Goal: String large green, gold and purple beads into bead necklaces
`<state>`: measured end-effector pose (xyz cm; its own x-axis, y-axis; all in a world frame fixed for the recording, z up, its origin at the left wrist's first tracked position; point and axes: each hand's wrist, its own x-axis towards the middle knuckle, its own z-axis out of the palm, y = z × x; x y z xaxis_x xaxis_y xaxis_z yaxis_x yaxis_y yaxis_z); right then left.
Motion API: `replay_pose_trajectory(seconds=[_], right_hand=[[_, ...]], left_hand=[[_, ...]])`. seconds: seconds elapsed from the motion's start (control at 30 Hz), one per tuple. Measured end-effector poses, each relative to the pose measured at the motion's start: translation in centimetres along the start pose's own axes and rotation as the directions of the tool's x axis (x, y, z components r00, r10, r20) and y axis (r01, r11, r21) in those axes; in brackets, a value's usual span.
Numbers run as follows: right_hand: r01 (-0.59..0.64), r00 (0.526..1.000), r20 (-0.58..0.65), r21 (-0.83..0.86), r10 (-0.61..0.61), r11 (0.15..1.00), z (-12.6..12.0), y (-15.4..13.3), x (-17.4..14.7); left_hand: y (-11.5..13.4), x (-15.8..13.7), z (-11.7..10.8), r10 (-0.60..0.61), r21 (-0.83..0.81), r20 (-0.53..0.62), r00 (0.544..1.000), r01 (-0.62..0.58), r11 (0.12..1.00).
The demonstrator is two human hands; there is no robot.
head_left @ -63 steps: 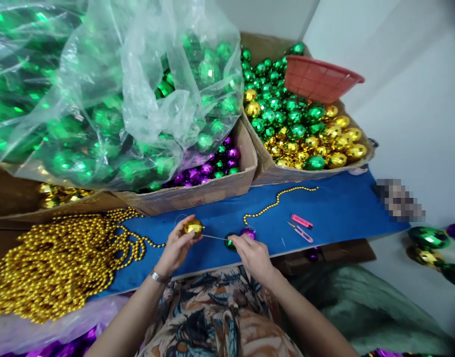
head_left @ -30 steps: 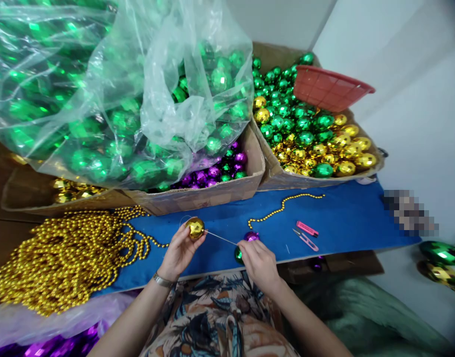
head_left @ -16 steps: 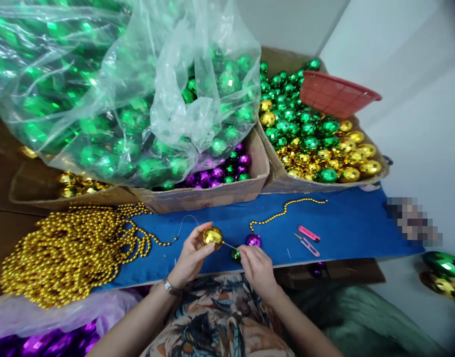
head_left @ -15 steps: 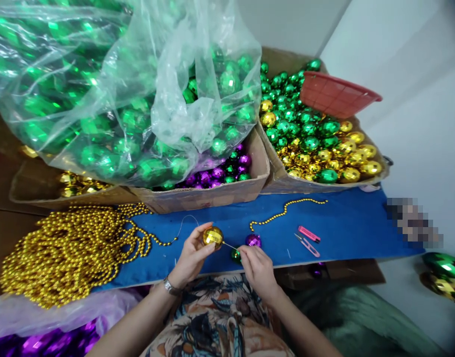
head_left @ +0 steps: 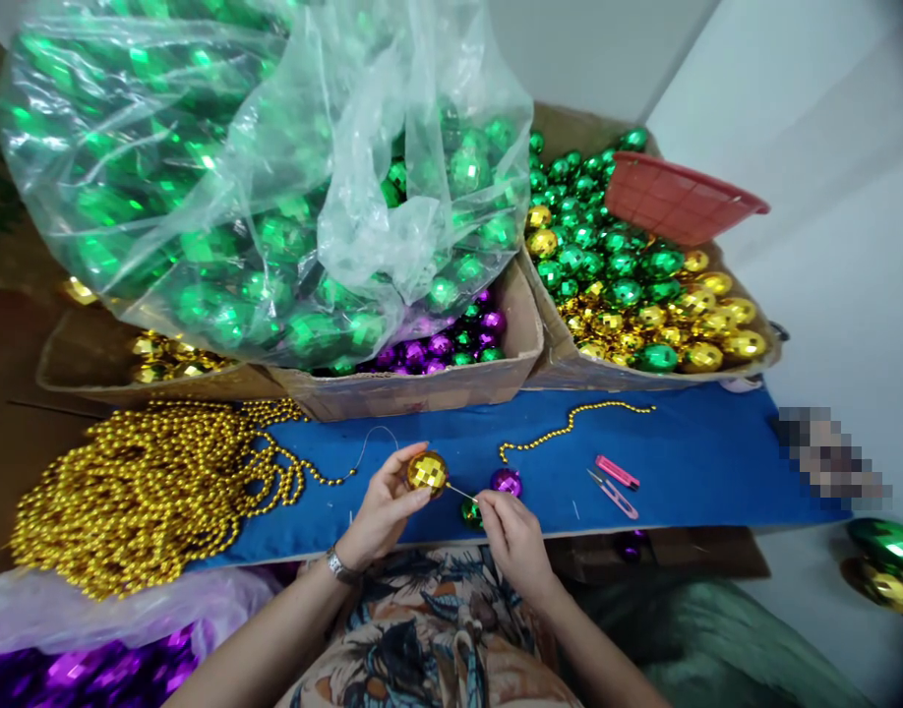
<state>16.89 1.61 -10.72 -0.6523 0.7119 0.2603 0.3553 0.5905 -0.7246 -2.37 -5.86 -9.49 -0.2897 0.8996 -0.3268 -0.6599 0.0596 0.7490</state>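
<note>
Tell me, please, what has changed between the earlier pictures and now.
The left hand has moved the gold ball rightward, closer to the right hand, so less cord shows between them. Both grips continue: left on the ball, right on the cord. The purple ball, the pink snips and the gold bead pile stayed in place, though the view shifted.

1. Gold ball [head_left: 427,473]: mirror-bright, checked all over with square facets.
2. Thread [head_left: 463,494]: pale, near white.
3. Purple ball [head_left: 507,483] and green ball [head_left: 471,513]: both shiny.
4. Bead heap [head_left: 156,482] and bead strand [head_left: 547,436]: shiny gold.
5. Tablecloth [head_left: 702,462]: plain deep blue.
6. Cutter [head_left: 617,473]: hot pink. Snips [head_left: 618,500]: paler pink handle, grey blades.
7. Basket [head_left: 680,202]: dull red, grid-patterned.
8. Boxes [head_left: 414,395]: brown; the right one shows green and gold balls [head_left: 621,292], the middle one purple and green.
9. Bag [head_left: 374,231]: clear, whitish at its folds, green showing through.
10. Watch [head_left: 340,567]: silver.
11. Garment [head_left: 429,634]: leaf print in blue, black, cream and rust.
</note>
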Motion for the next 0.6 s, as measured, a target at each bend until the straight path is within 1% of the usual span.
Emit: replay_pose_trajectory(seconds=[0.1,0.37,0.5,0.6], right_hand=[[-0.005,1.0,0.006,0.011,0.005,1.0,0.04,0.02,0.0],[0.039,0.999,0.002,-0.069,-0.039,0.997,0.34,0.28,-0.22],[0.03,0.998,0.051,-0.084,-0.026,0.996,0.73,0.55,-0.51],[0.027,0.995,0.094,-0.06,-0.021,0.998,0.95,0.86,-0.83]], left_hand=[[0.0,0.01,-0.2,-0.001,-0.015,0.014,1.0,0.001,1.0],[0.1,-0.18,-0.14,-0.005,-0.014,0.015,1.0,0.005,1.0],[0.05,-0.14,-0.15,-0.007,-0.013,-0.006,1.0,0.006,1.0],[0.02,-0.05,-0.2,0.016,-0.003,0.0,1.0,-0.016,1.0]])
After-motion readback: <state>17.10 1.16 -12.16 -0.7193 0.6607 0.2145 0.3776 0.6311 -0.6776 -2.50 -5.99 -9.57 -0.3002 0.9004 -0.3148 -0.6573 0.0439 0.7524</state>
